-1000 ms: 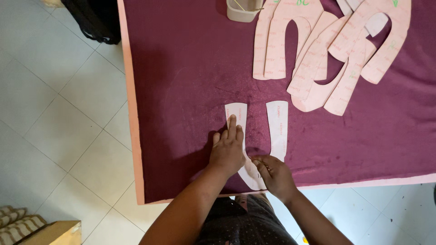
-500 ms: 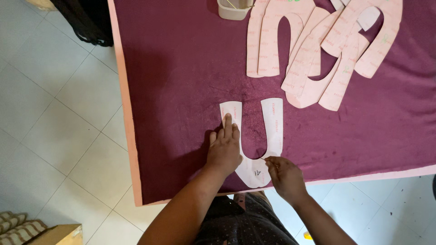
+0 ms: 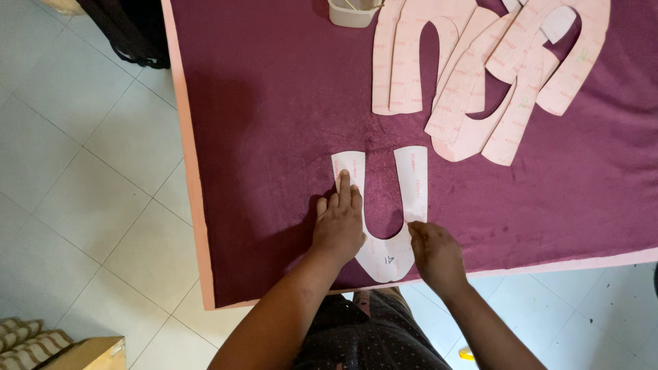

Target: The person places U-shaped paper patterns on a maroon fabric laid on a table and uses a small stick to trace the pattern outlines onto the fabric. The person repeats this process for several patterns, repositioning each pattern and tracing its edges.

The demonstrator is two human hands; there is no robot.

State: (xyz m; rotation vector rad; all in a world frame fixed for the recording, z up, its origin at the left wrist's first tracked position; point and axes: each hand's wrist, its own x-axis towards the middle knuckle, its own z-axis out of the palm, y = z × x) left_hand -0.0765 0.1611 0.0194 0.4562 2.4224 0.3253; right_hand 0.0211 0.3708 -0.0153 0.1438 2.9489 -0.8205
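a pale u-shaped paper pattern piece [image 3: 384, 226] is laid flat on the maroon cloth [image 3: 274, 123] that covers the table, close to the near edge, with its two arms pointing away from the person and its rounded base nearest the body. the left hand [image 3: 339, 223] is pressed flat on the left arm of the piece, palm down, the fingers held together and stretched along the strip. the right hand [image 3: 435, 253] is set at the inner edge of the right arm, near the bend, with its fingers curled and the fingertips [image 3: 413, 229] bunched on the paper's edge; whether the paper is pinched or only pressed cannot be told. a small dark mark is seen on the base of the piece between the two hands.

farther back on the cloth, well apart from the hands, a loose heap of pink pattern pieces [image 3: 486, 75] of similar curved shape is spread, overlapping one another. just left of the heap, at the far edge of the view, a small pale container [image 3: 353, 12] is partly cut off. a pink table edge [image 3: 188, 171] is exposed along the left side of the cloth. beyond it, a tiled floor [image 3: 82, 171] is seen, with a dark bag [image 3: 130, 34] at the top left and a cardboard box [image 3: 89, 353] at the bottom left. nothing lies between the hands and the piece.
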